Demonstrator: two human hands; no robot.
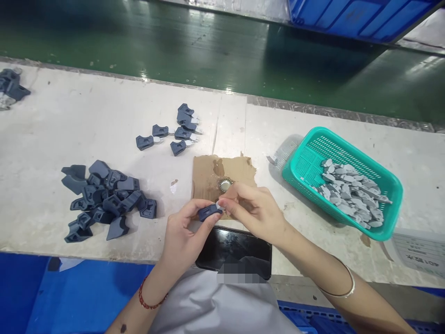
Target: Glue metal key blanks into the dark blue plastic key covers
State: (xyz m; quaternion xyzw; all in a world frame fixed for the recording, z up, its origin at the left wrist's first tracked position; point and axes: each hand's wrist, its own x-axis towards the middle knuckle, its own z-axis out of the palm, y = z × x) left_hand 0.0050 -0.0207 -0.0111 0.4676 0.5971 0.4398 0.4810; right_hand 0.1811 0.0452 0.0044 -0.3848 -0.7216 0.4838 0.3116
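Note:
My left hand (186, 234) is closed on a dark blue-grey plastic part (207, 212), held level over the lower edge of a brown cardboard piece (205, 176). Thumb and forefinger of my right hand (251, 211) pinch a small light grey piece (219, 205) at the right end of that part. Whether the two are fully joined is hidden by my fingertips. Just beyond my fingers, a round metal cap (225, 185) rests on the cardboard. A black phone (236, 250) lies flat below my hands.
Loose dark parts (107, 199) form a pile at the left. Farther back lie several dark parts with grey ends (182, 133). On the right stands a green basket (306, 185) of grey pieces (351, 190). Behind the table (86, 120) runs a green surface (208, 51), with a blue crate (358, 18) beyond.

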